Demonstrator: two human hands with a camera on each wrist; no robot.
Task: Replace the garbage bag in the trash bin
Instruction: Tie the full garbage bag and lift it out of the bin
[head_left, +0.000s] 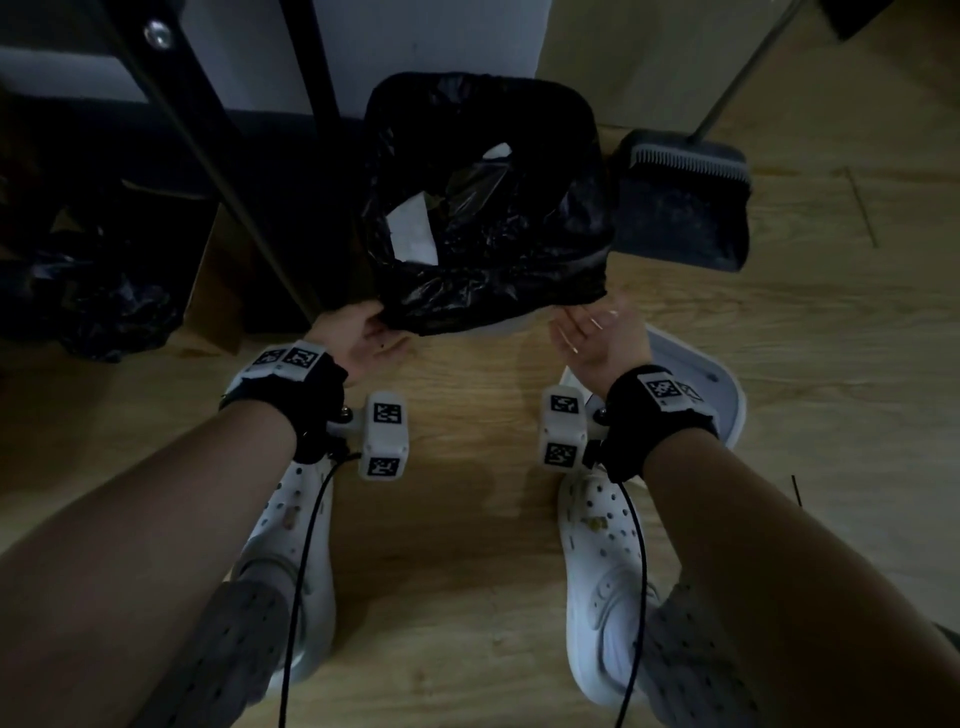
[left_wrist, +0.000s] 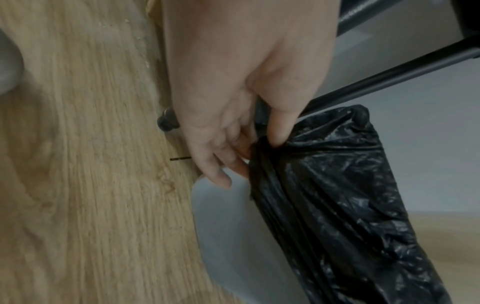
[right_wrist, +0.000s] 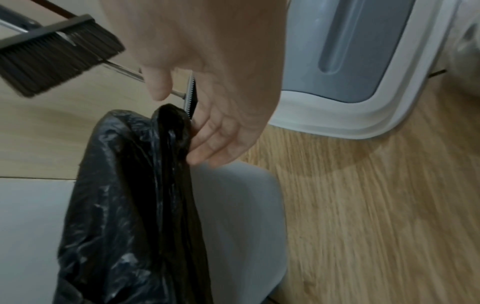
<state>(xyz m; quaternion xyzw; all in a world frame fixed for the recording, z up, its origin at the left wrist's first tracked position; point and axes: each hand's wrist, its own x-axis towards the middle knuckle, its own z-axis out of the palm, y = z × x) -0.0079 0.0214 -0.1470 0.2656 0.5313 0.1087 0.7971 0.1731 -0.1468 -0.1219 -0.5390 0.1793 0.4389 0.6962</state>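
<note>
On floor, by desk legs: we crouch over the trash bin (head_left: 511, 326), black garbage bag (head_left: 488, 208) folded down over its rim; paper scraps show inside.
Left hand (left_wrist: 233, 115): thumb & fingers pinch the bag's overhang at the near-left corner.
Right hand (right_wrist: 207, 102): fingers fairly straight, resting vs. the bunched hem at the near-right corner; thumb apart, no pinch yet.
Step, as we read it: peeling the used bag off the rim.
Doing it well: we'd gather both corners evenly, lift hem up & inward so film doesn't snag or tear; keep mouth upright so scraps stay in.
Nearby: bin lid (right_wrist: 363, 61) on floor at right; dustpan (head_left: 680, 208) and broom (right_wrist: 52, 55) just beside bin.
</note>
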